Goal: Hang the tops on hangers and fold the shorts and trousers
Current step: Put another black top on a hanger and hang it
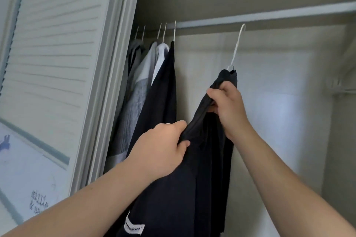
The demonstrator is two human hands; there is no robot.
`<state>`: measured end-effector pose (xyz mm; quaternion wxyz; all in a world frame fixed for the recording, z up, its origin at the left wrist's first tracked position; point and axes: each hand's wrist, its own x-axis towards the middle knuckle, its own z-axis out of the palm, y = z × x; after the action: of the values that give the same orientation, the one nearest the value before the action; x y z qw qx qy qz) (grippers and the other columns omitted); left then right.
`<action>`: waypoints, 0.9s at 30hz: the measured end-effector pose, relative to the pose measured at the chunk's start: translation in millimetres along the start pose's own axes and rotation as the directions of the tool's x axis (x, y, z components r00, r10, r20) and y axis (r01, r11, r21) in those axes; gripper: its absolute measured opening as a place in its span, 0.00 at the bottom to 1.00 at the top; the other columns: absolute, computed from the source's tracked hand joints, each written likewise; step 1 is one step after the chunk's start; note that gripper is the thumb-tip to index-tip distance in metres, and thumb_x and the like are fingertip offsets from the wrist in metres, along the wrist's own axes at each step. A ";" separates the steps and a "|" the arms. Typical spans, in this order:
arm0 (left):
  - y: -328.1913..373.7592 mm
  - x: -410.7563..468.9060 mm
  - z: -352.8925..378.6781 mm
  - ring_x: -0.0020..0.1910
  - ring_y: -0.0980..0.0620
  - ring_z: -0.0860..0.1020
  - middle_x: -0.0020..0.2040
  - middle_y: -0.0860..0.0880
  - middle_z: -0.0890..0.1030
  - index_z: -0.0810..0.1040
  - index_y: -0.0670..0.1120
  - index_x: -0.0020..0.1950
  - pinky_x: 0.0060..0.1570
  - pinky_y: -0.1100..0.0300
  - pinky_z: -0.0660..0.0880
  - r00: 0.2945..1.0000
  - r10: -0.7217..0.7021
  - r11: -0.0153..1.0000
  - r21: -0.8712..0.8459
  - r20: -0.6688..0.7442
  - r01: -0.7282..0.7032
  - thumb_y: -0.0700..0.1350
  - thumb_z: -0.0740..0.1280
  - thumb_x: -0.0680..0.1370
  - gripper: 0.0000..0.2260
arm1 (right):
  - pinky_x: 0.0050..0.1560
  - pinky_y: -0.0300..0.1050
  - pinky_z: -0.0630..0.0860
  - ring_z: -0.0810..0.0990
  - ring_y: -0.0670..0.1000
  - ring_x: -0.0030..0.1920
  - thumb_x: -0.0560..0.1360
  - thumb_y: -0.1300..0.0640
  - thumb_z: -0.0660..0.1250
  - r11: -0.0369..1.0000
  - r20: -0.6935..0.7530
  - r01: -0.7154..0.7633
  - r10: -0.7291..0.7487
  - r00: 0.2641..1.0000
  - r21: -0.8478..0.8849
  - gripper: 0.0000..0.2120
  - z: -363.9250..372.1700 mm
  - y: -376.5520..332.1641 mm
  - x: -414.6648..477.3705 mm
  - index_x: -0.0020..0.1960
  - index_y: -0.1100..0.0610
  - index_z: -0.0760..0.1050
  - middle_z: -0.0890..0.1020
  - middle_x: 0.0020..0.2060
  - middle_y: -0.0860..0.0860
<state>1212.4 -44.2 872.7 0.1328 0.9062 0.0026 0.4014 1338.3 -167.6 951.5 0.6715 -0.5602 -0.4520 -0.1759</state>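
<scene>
rail | left end: clothed hangers bunched | middle: white hanger bearing dark top

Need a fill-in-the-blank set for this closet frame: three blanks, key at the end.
1. The dark top hangs on a ___ hanger.
2. The left hand and right hand both grip the dark top; the higher one is the ___.
3. The hung garments crowd the ___ end of the closet rod.
Missing words: white; right; left.

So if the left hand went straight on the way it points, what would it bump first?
Likely the right hand, gripping the same dark top up ahead, though depth is unclear.
</scene>
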 end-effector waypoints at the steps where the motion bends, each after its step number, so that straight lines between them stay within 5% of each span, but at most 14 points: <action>1: 0.6 15.3 -3.4 0.36 0.52 0.76 0.37 0.54 0.74 0.68 0.54 0.44 0.42 0.50 0.78 1.000 0.007 1.000 0.025 -0.015 -0.007 0.54 0.64 0.81 0.08 | 0.43 0.53 0.79 0.76 0.51 0.35 0.72 0.55 0.67 1.000 0.005 0.014 -0.014 1.000 -0.011 0.10 -3.5 -1.5 19.3 0.37 0.52 0.66 0.72 0.31 0.49; 9: 13.2 119.4 -32.8 0.41 0.47 0.78 0.41 0.53 0.76 0.68 0.52 0.47 0.43 0.51 0.77 0.988 0.095 0.974 0.214 -0.123 -0.067 0.53 0.61 0.82 0.08 | 0.43 0.54 0.78 0.75 0.52 0.33 0.76 0.60 0.65 0.991 -0.051 0.042 -0.048 0.998 -0.124 0.12 -24.6 -20.7 148.6 0.37 0.55 0.64 0.72 0.30 0.49; 17: 6.4 155.1 -37.7 0.45 0.43 0.78 0.47 0.50 0.78 0.70 0.53 0.55 0.44 0.51 0.75 0.984 0.093 0.970 0.238 -0.155 -0.054 0.52 0.61 0.82 0.05 | 0.40 0.45 0.78 0.78 0.51 0.34 0.78 0.60 0.64 0.977 -0.066 -0.201 0.197 0.978 -0.074 0.04 -38.4 -20.2 190.3 0.44 0.58 0.72 0.77 0.34 0.52; 23: -9.1 147.1 -27.4 0.45 0.45 0.78 0.47 0.51 0.78 0.68 0.53 0.56 0.44 0.52 0.75 0.991 0.088 0.962 0.268 -0.102 -0.058 0.51 0.62 0.81 0.06 | 0.27 0.39 0.76 0.78 0.51 0.32 0.75 0.56 0.65 0.929 -0.096 -0.238 0.219 0.971 -0.284 0.05 -29.2 -19.5 186.0 0.46 0.57 0.72 0.78 0.40 0.55; 27: -15.5 142.1 -25.4 0.43 0.46 0.78 0.45 0.52 0.77 0.66 0.52 0.55 0.40 0.54 0.72 0.993 0.102 0.941 0.329 -0.064 -0.075 0.49 0.62 0.80 0.06 | 0.28 0.46 0.80 0.84 0.54 0.39 0.71 0.53 0.70 0.817 -0.042 -0.188 0.197 0.979 -0.545 0.20 -10.3 -22.8 176.9 0.57 0.61 0.66 0.79 0.46 0.55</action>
<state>1291.7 -7.4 988.5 -0.0370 0.8980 0.0336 0.4372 1419.2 -136.2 1107.7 0.4946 -0.7724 -0.3296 -0.2239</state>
